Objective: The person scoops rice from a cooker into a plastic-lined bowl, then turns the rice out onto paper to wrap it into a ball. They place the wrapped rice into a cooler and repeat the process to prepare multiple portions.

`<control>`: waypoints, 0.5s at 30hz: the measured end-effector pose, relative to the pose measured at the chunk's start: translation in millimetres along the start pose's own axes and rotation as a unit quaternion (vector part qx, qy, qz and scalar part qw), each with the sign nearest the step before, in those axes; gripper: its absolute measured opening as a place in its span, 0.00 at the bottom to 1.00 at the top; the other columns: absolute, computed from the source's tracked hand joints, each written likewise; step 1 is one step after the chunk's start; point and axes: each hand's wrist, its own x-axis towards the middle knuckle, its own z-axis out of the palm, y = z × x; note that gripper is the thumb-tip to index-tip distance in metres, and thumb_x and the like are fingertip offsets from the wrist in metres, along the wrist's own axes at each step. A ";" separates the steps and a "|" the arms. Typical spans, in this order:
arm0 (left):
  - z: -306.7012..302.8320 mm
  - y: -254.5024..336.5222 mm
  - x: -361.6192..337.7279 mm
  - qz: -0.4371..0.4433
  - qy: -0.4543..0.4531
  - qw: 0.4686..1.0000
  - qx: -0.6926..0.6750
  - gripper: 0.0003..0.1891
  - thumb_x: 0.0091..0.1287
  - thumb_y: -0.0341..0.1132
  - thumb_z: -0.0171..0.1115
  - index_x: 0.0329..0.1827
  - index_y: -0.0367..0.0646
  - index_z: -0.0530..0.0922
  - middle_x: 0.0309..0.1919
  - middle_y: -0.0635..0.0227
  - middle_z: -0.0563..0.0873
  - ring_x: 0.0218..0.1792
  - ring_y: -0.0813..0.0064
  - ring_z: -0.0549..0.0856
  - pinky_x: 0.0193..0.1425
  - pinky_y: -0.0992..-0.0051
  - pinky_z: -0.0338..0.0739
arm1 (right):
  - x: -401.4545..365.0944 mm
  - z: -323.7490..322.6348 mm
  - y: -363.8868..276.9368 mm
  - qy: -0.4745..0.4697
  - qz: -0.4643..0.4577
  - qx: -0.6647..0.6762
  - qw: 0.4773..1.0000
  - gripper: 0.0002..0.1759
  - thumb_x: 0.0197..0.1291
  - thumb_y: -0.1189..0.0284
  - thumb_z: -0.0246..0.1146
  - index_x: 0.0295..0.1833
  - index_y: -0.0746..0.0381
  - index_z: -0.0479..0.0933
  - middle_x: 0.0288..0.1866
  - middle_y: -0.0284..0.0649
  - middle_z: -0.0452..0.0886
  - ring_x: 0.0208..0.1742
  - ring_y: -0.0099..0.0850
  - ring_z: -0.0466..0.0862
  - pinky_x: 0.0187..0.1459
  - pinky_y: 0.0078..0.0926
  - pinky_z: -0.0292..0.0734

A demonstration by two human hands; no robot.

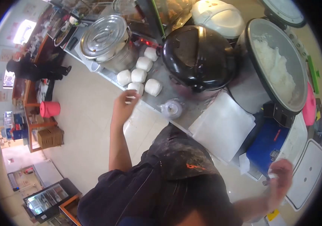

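Observation:
My left hand (125, 106) is raised at the counter's edge, its fingers loosely bent and apart. Its fingertips are right by the nearest white wrapped bundle (135, 88). Several more such rounded bundles (153, 87) lie grouped beside it on the metal counter. My right hand (281, 176) is off to the lower right, near a blue box (268, 145); motion smears its fingers, and a small white patch shows at them. Between the hands lies a stack of white paper sheets (225, 126), with a small round plastic-covered item (171, 109) to its left.
A steel pot with a glass lid (104, 35) stands behind the bundles. A black rice cooker (195, 56) and a large open cooker of white rice (275, 71) stand farther right. A white lid (307, 175) is at lower right. A person (37, 69) and a red bucket (50, 109) are across the room.

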 end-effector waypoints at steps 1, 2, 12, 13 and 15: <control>5.3 -38.3 14.9 -0.026 0.052 0.998 -0.019 0.21 0.64 0.41 0.70 0.52 0.33 0.80 0.46 0.59 0.87 0.39 0.72 0.86 0.44 0.70 0.80 | 17.3 47.9 -14.0 -0.044 -0.030 0.061 0.997 0.17 0.60 0.71 0.64 0.52 0.69 0.76 0.43 0.43 0.81 0.45 0.35 0.81 0.50 0.28 0.75; 13.6 -78.7 34.8 -0.049 0.103 0.993 -0.037 0.24 0.63 0.44 0.71 0.53 0.32 0.80 0.45 0.57 0.87 0.39 0.71 0.86 0.44 0.70 0.80 | 50.7 94.2 -20.9 -0.165 -0.080 0.039 0.982 0.17 0.60 0.71 0.63 0.52 0.69 0.77 0.42 0.46 0.82 0.44 0.39 0.83 0.50 0.31 0.76; 27.2 -117.9 106.3 -0.091 -0.018 0.996 -0.020 0.36 0.49 0.51 0.79 0.50 0.28 0.79 0.40 0.46 0.87 0.42 0.56 0.88 0.46 0.64 0.80 | 226.6 482.4 94.4 -0.284 0.069 -0.213 0.932 0.36 0.61 0.61 0.66 0.65 0.76 0.66 0.64 0.62 0.72 0.63 0.53 0.76 0.64 0.44 0.71; 24.3 -108.1 104.9 -0.079 -0.027 0.996 -0.012 0.35 0.48 0.49 0.79 0.50 0.28 0.79 0.39 0.46 0.87 0.42 0.56 0.88 0.46 0.64 0.80 | 232.7 482.7 90.0 -0.305 0.093 -0.214 0.923 0.37 0.57 0.60 0.68 0.63 0.75 0.68 0.62 0.62 0.74 0.61 0.52 0.78 0.62 0.43 0.73; 27.0 -109.1 101.3 -0.052 -0.026 0.998 0.002 0.34 0.46 0.47 0.80 0.49 0.29 0.79 0.39 0.47 0.87 0.42 0.56 0.88 0.46 0.64 0.80 | 243.0 478.1 83.7 -0.343 0.140 -0.212 0.904 0.38 0.48 0.59 0.73 0.60 0.74 0.72 0.58 0.60 0.77 0.57 0.51 0.81 0.59 0.41 0.76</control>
